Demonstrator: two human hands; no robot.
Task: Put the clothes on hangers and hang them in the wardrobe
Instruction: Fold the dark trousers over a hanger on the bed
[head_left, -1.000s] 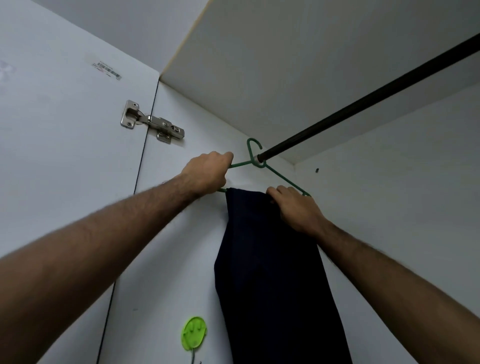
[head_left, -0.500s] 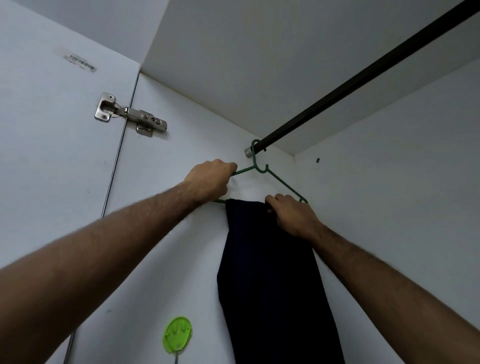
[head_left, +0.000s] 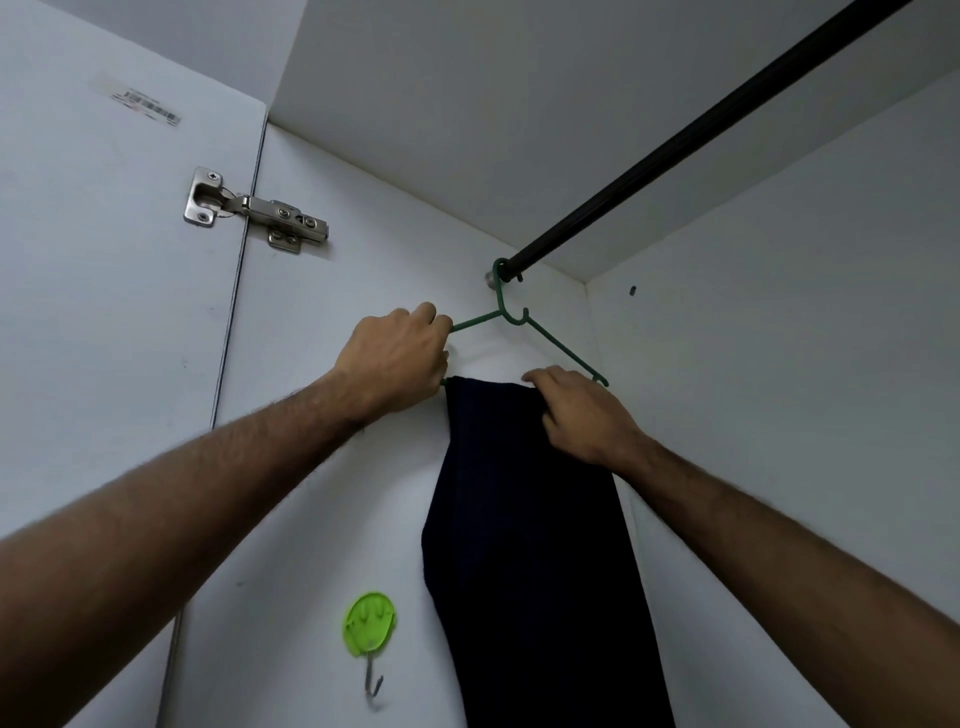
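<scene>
The left hand (head_left: 397, 358) has its fingers curled tight round the left arm of a green hanger (head_left: 550, 345), clamped on the thin plastic. The right hand (head_left: 582, 415) pinches the top fold of the dark trousers (head_left: 524, 545) where they drape over the hanger's bottom bar, fingers bent onto the cloth near the hanger's right end. The trousers hang straight down from the bar, close to the wardrobe's left wall (head_left: 322, 415). The hanger's hook is looped over the black rail (head_left: 701, 137) at its far left end, just beside the rail's metal fitting on the wall. The rail runs up and to the right beneath the white top panel (head_left: 519, 104). On the left wall, low down, sticks a bright green hook (head_left: 370, 623) with a metal prong. Farther left, a metal hinge (head_left: 254, 215) joins the open door (head_left: 104, 260), which bears a small barcode label (head_left: 148, 106).
</scene>
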